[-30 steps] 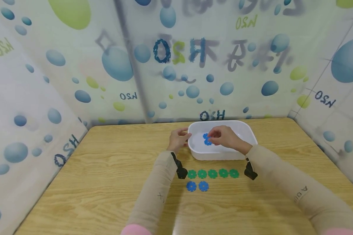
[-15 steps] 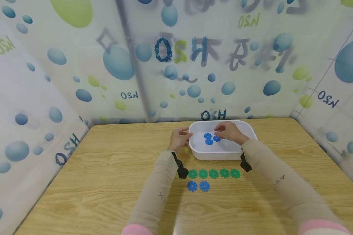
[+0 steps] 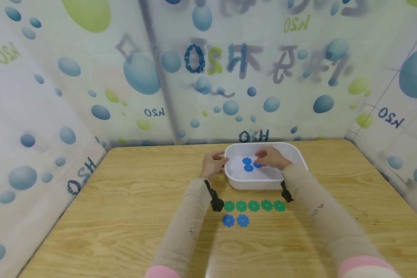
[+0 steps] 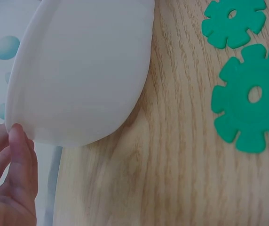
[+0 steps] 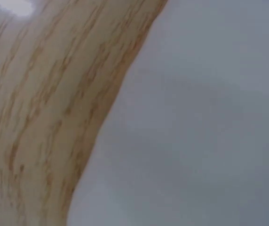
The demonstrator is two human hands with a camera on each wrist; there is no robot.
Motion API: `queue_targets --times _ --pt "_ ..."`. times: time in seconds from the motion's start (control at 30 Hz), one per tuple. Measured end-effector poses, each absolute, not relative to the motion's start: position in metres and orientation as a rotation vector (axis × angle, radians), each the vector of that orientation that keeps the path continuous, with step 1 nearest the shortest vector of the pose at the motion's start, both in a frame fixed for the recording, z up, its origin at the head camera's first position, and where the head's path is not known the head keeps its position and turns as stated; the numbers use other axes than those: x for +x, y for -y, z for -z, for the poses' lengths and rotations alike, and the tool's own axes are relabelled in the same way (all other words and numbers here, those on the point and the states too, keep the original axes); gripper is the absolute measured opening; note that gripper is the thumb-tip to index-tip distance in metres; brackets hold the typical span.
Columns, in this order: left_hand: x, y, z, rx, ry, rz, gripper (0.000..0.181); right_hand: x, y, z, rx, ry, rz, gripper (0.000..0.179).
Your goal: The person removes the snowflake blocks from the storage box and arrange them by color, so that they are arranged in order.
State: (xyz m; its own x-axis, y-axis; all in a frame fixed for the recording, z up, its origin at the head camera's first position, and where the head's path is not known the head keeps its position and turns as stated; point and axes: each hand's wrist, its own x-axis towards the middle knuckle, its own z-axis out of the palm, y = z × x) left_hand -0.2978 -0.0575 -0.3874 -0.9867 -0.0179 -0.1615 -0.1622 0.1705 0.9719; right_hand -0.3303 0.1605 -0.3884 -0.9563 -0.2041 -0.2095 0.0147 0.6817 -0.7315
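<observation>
A white plastic tub [image 3: 257, 185] stands at the back of the table. My left hand [image 3: 213, 164] grips its left end, and in the left wrist view the thumb and fingers [image 4: 19, 150] hold the tub's rim [image 4: 78, 94]. Inside the tub, my right hand [image 3: 272, 157] pinches a blue interlocking disc [image 3: 257, 165], partly hidden by the fingertips. To its left lie two more blue discs, an upper one [image 3: 246, 160] and a lower one [image 3: 248, 168]. The right wrist view has only the tub's blurred white wall [image 5: 195, 132] and some wood, with no hand in it.
In front of the tub, several green discs [image 3: 253, 206] lie in a row on the wooden table [image 3: 125, 216]. Two blue discs [image 3: 243, 220] form a second row nearer me. A patterned curtain [image 3: 201, 104] hangs behind the table's back edge.
My right hand has shifted right inside the tub, away from the two blue discs and onto a third, which now shows under the fingertips. The left hand keeps its hold on the tub.
</observation>
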Motion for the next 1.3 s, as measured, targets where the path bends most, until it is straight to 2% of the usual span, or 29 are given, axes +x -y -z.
queue_targets --times 0.5,1.3 --pt "-0.2993 0.0579 0.3877 -0.195 -2.302 -1.946 0.035 -0.3347 -0.1605 0.3926 -0.077 -2.567 1.063 0.040" --pt "-0.3004 0.0584 0.3889 -0.203 -2.316 -1.924 0.035 -0.3287 -0.1624 0.3916 -0.249 -2.558 0.977 0.035"
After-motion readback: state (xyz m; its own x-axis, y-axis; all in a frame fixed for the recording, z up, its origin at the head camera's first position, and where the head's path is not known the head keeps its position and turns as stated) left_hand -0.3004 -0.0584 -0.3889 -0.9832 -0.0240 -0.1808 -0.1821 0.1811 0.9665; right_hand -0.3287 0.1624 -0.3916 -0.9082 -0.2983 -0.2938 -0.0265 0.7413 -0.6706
